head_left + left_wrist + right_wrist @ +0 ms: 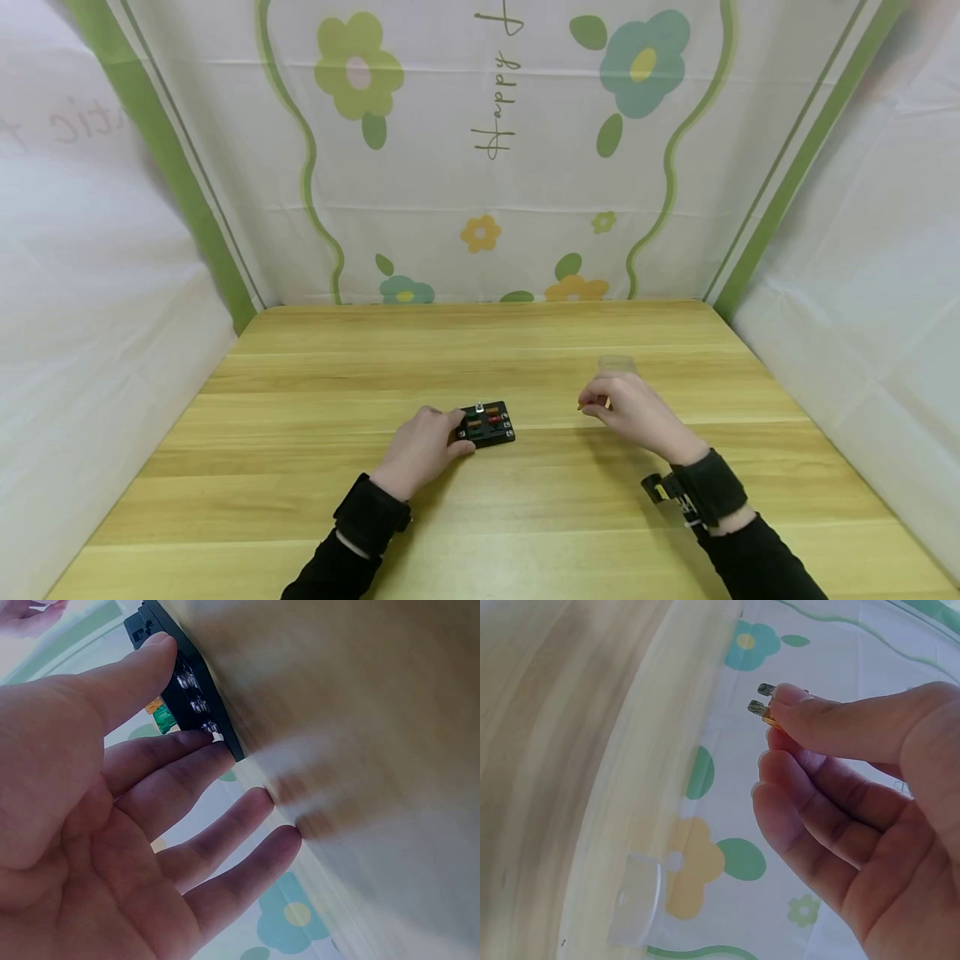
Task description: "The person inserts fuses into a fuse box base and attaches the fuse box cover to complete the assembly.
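A black fuse block [497,432] lies on the table, with several coloured blade fuses seated in it. My left hand [422,446] holds the block by its left side, thumb and first fingers at its edges; the other fingers extend to the tabletop in the left wrist view. To the right, above the table, my right hand [637,412] pinches a small orange blade fuse [759,709] between thumb and forefinger. Its two metal prongs point away from the fingertips, while most of its body is hidden by the thumb.
Just beyond my right hand stands a small translucent container [617,363]; its contents cannot be made out. The wooden table [360,367] ends at a printed cloth backdrop [420,183], and white cloth walls rise on both sides.
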Demonstrator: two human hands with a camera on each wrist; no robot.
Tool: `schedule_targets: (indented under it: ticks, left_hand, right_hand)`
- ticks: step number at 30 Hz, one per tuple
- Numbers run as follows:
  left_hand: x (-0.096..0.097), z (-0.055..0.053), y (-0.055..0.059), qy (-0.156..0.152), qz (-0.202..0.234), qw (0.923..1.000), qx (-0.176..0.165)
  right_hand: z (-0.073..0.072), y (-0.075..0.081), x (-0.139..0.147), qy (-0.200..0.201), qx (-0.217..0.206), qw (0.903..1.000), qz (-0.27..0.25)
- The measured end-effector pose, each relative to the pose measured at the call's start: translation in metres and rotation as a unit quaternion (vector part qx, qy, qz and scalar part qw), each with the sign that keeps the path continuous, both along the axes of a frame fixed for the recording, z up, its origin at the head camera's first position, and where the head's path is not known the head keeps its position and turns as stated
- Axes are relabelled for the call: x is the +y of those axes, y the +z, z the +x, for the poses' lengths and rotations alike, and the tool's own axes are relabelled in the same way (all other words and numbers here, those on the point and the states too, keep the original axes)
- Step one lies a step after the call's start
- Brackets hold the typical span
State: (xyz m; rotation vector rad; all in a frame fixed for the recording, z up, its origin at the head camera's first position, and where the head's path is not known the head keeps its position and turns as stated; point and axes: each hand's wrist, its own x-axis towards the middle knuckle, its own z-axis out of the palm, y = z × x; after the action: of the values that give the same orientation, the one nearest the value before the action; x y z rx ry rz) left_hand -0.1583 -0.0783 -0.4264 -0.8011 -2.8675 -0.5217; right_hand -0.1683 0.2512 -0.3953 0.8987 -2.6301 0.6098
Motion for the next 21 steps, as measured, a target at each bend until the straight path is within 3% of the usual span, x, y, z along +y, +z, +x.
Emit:
schedule_targets:
  ticks: [21]
  left_hand:
    - [-0.001,-0.003,-0.001,-0.002,-0.011,0.9999,0.008]
  right_hand:
    - [-0.004,0.012,-0.023,0.03,0.012,0.9994,0.012]
